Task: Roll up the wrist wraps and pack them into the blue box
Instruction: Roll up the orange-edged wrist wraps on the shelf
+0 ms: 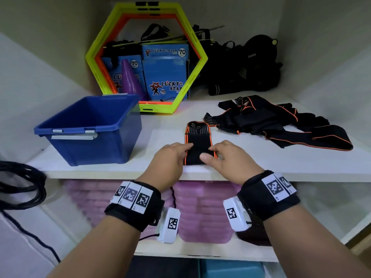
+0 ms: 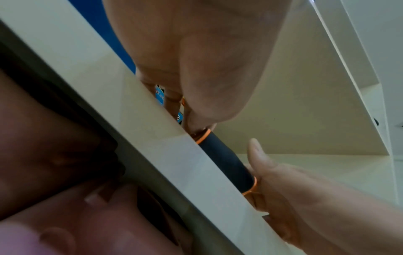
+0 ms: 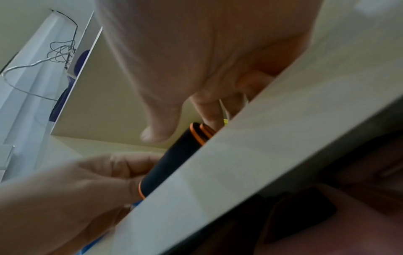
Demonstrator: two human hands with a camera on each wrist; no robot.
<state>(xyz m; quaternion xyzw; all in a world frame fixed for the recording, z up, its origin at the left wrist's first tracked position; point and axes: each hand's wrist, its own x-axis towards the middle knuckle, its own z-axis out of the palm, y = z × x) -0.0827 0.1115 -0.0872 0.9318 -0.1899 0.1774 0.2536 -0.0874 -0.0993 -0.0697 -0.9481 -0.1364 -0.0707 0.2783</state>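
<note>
A black wrist wrap (image 1: 198,140) with orange edging lies lengthwise at the front of the white shelf (image 1: 100,173). Its near end is rolled into a short tube (image 2: 226,163) (image 3: 174,160). My left hand (image 1: 185,152) pinches the roll's left end and my right hand (image 1: 210,154) pinches its right end, thumb on top. In the wrist views each hand's fingers curl against an orange-rimmed end of the roll. The open blue box (image 1: 88,127) stands to the left of my hands. Several more unrolled wraps (image 1: 281,123) lie in a heap to the right.
Yellow and orange hexagon rings (image 1: 146,57), blue cartons (image 1: 166,77) and a purple cone (image 1: 129,79) stand at the shelf's back. Black gear (image 1: 251,67) fills the back right corner. Pink stacked items (image 1: 200,213) sit on the shelf below. A black cable (image 1: 20,183) hangs at left.
</note>
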